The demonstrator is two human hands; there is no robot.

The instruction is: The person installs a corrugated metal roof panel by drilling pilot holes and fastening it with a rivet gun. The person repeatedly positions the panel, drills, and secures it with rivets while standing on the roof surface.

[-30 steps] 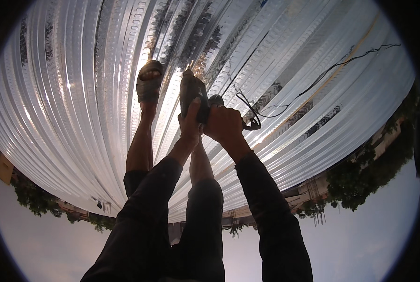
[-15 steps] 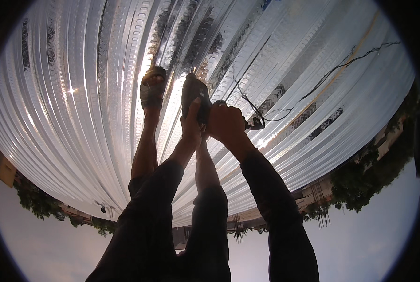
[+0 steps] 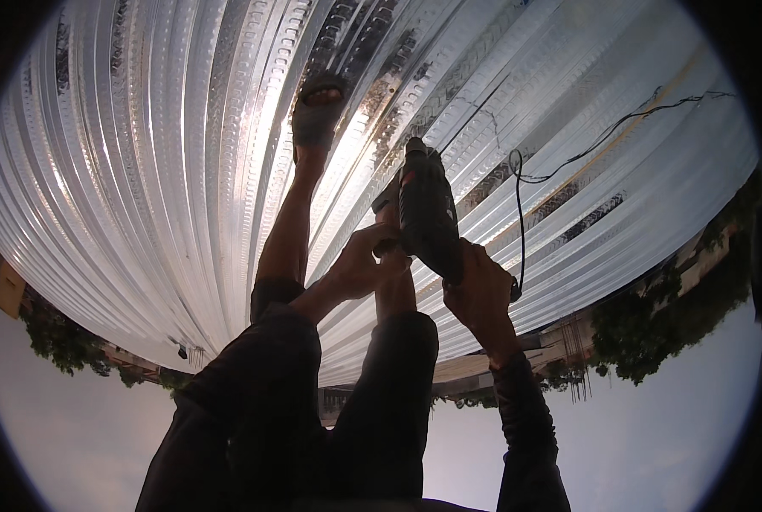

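Note:
My right hand [image 3: 480, 294] is wrapped around the rear grip of a dark corded power drill [image 3: 429, 209]. The drill points away from me, lifted off the sheet, its chuck at the far end. Just left of the drill body is my left hand [image 3: 357, 266], thumb and fingers curled together. Whatever is pinched there is too small and dark to make out. Beneath everything spreads shiny corrugated metal sheeting [image 3: 185, 196]. A small dark dot [image 3: 392, 89] shows on it ahead of the drill.
My left foot in a sandal [image 3: 317, 115] stands on the ridges; my other foot is partly behind the drill. A black power cord [image 3: 602, 136] and a yellowish line [image 3: 624, 128] run off right. Trees [image 3: 645, 328] and bare rods [image 3: 575, 346] lie past the sheet's edge.
The drill has come up off the sheet, moving right and toward me in my right hand. My left hand has let go of the drill body and drawn back beside it.

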